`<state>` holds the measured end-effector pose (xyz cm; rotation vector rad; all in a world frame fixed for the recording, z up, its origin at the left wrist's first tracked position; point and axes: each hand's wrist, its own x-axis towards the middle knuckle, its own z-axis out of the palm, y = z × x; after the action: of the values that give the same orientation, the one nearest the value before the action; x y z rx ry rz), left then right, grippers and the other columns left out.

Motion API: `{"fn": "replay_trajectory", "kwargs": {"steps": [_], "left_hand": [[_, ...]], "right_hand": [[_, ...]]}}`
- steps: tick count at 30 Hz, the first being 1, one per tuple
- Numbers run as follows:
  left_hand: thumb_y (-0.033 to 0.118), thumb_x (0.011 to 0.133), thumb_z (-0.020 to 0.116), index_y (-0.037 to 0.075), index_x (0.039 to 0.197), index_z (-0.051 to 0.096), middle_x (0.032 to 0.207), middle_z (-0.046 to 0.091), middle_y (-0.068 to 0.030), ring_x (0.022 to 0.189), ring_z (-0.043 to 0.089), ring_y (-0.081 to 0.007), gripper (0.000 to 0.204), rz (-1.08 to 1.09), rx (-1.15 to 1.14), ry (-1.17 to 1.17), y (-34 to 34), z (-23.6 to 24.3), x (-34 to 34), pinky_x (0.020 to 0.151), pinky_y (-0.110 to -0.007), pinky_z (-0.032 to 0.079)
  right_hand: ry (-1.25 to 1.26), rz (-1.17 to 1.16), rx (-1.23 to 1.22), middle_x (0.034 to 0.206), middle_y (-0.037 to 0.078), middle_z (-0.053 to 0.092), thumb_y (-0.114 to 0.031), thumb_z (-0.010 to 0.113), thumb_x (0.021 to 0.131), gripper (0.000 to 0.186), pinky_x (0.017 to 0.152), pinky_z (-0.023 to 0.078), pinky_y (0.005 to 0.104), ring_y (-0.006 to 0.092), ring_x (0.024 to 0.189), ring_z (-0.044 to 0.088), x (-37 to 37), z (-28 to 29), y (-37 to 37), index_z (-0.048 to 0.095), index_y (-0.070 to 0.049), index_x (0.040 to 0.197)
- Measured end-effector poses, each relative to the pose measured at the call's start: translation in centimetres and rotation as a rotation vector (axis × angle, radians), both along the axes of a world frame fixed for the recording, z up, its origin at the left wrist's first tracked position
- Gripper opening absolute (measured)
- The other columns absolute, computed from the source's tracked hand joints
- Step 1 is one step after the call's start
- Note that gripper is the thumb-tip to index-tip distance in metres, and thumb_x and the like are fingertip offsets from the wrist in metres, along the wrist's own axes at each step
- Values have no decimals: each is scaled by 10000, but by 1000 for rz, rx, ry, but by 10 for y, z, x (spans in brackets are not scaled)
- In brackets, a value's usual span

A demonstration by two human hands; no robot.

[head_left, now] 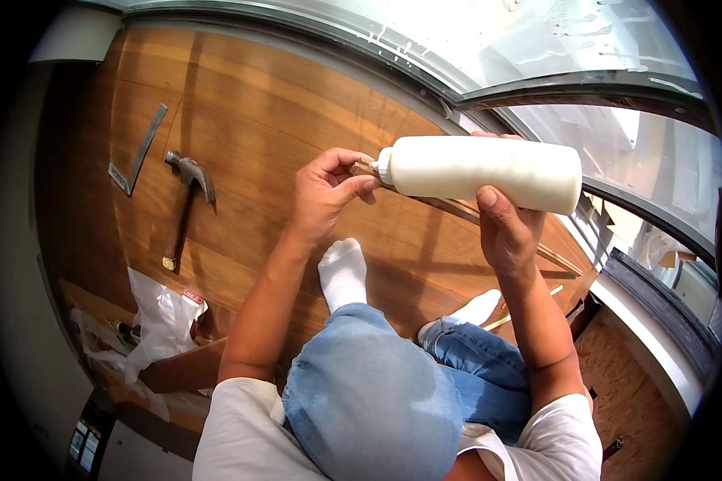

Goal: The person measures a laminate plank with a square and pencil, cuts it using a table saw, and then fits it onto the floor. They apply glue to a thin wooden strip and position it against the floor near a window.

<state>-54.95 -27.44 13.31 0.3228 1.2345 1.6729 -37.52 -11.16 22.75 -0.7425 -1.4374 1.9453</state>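
My right hand (505,228) grips a large white squeeze bottle (489,170), held sideways with its nozzle pointing left. My left hand (325,191) pinches the end of a thin wooden strip (457,210) right at the bottle's nozzle. The strip runs down and to the right behind the bottle and my right hand, toward the edge of the laid wooden floor (249,120). Both hands hover above my knees in blue jeans and my white socks.
A claw hammer (186,207) and a metal square (140,151) lie on the floor at the left. Crumpled clear plastic wrap (156,325) lies at the lower left. A glass door frame (553,84) curves across the top right, with bare subfloor (626,377) at the lower right.
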Motion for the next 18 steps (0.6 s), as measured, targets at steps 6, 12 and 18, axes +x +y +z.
{"fn": "replay_trajectory", "kwargs": {"steps": [6, 12, 18], "left_hand": [[-27, 886, 747, -48, 1084, 659, 932, 734, -117, 754, 704, -172, 217, 26, -18, -1, 8, 11, 3, 699, -297, 598], [8, 893, 756, -44, 1086, 661, 927, 725, -107, 718, 688, -170, 221, 78, -15, 40, 8, 1, 1, 673, -289, 569], [49, 923, 741, -32, 1095, 656, 914, 704, -84, 724, 670, -172, 208, 51, 8, 83, 11, -1, 0, 685, -287, 561]], "right_hand": [[26, -24, 55, 1270, 150, 620, -54, 828, 815, 590, 1054, 476, 448, 312, 1210, 601, 10, 1, -6, 528, 5, 1319], [-55, -57, 96, 1245, 147, 662, -1, 825, 802, 558, 1026, 512, 427, 299, 1164, 646, 37, 2, 4, 557, 11, 1292], [-215, -133, -56, 1170, 97, 691, 34, 799, 819, 468, 979, 521, 365, 211, 1076, 655, 96, 13, 27, 621, 6, 1251]]}}
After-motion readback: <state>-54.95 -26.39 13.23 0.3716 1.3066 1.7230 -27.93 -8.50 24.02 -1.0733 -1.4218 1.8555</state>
